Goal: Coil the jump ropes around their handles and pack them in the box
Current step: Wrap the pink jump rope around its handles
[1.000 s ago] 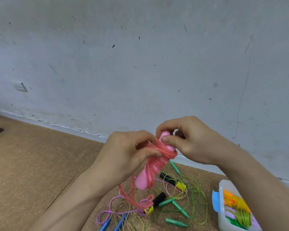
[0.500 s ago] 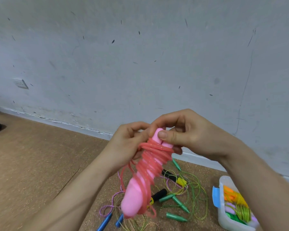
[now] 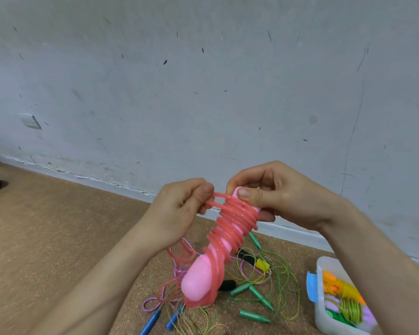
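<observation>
While both hands were raised in front of a scuffed grey wall point(image 3: 203, 93), they held a pair of pink handles point(image 3: 198, 279) pressed together as one bundle, well above the floor. The right hand point(image 3: 276, 197) gripped the bundle's upper end, thumb flat on top and fingers curled behind. The left hand point(image 3: 179, 213), just left of that upper end, pinched a strand of the pink rope point(image 3: 235, 218) and drew it taut across to the bundle. The hands were close but not touching, joined only by the rope.

The bundle's long axis ran slantwise, with its upper end at the right hand. Its rounded lower end pointed down and to the left, free of either hand. Glossy, glitter-flecked tubing circled the handles in many turns, tight near the top and looser, with gaps, lower down. The handles looked like smooth, bulbous plastic. A loose pink tail point(image 3: 179, 259) hung left of the bundle, down toward the floor.

Below and to the right of the bundle sat the box point(image 3: 321, 315), a translucent plastic tub with a blue latch point(image 3: 312, 286). It held coiled orange, green and purple ropes point(image 3: 344, 298). It lay on the right hand's side, so that hand seemed the nearer one for packing. Beneath the bundle, on the brown fibreboard floor point(image 3: 58, 238), lay tangled thin green cord point(image 3: 283, 274), tapered green handles point(image 3: 257, 296) and blue handles point(image 3: 150, 322).
</observation>
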